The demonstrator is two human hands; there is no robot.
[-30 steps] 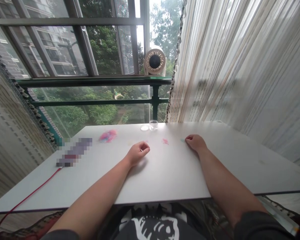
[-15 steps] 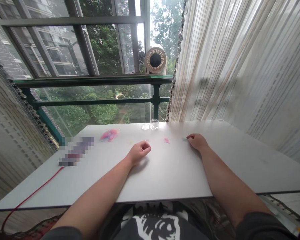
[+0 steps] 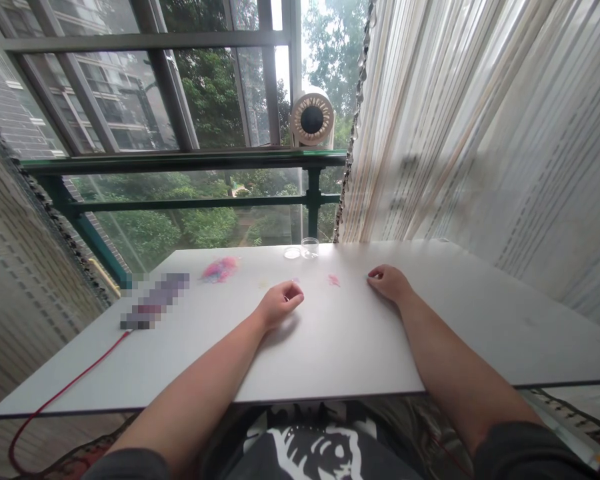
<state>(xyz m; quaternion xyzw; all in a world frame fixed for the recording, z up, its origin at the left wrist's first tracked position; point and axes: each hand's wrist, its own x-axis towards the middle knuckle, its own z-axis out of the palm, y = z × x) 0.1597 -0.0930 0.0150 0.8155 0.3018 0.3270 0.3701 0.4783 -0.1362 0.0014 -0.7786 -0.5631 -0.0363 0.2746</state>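
Observation:
My left hand rests over the white table with thumb and fingers curled together; anything inside them is too small to make out. Just beyond it lie a faint lilac bit and a pale yellow bit. On the right, my right hand is low at the tabletop, its fingertips pinched. Whatever they hold, if anything, is hidden. A small cluster of pink pieces lies between the two hands. Farther left is a larger loose pile of pink, red and blue pieces.
At the back edge stands a clear round jar beside its clear lid. A blurred-out device with a red cable lies at the left. Behind the table are a green railing, a small fan and curtains.
My right hand has moved slightly left, and the small teal piece at its fingertips no longer shows. My left hand has stayed nearly still.

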